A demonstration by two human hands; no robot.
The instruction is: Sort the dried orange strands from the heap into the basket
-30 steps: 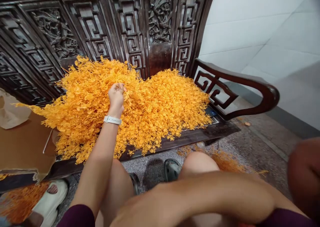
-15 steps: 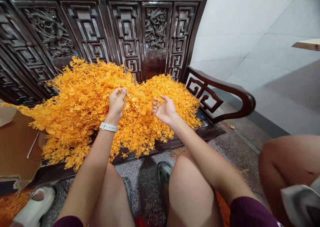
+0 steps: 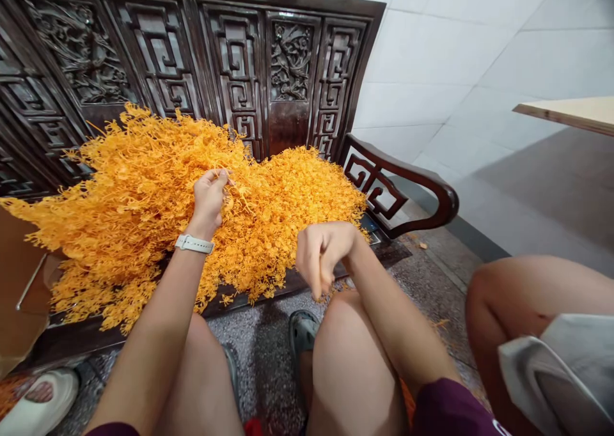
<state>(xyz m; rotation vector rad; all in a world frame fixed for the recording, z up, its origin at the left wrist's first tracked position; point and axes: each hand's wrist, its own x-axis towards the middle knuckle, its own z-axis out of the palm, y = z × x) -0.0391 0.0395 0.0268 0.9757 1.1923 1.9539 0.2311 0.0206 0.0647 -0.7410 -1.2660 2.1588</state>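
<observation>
A big heap of orange artificial flower sprigs [image 3: 119,212] covers the seat of a dark carved wooden bench [image 3: 290,129]. At the middle of the heap, my left hand [image 3: 208,199], with a pale watch band on its wrist, pinches an orange sprig between thumb and fingers. My right hand [image 3: 329,250] hangs in front of the bench, just above my right knee, apart from the heap. Its fingers are closed and point down. Whatever lies between those fingertips, if anything, is too small to make out.
The bench's curved armrest [image 3: 441,199] ends the seat on the right. A cardboard box [image 3: 19,321] stands at the left edge. Another person's bent leg [image 3: 508,295] is close on my right, below a wooden board edge [image 3: 561,116]. Orange bits lie on the speckled floor.
My right hand has turned over and dropped from beside the sprigs down to above my knee, its fingers closing. My left hand keeps its pinch. The view has shifted slightly right.
</observation>
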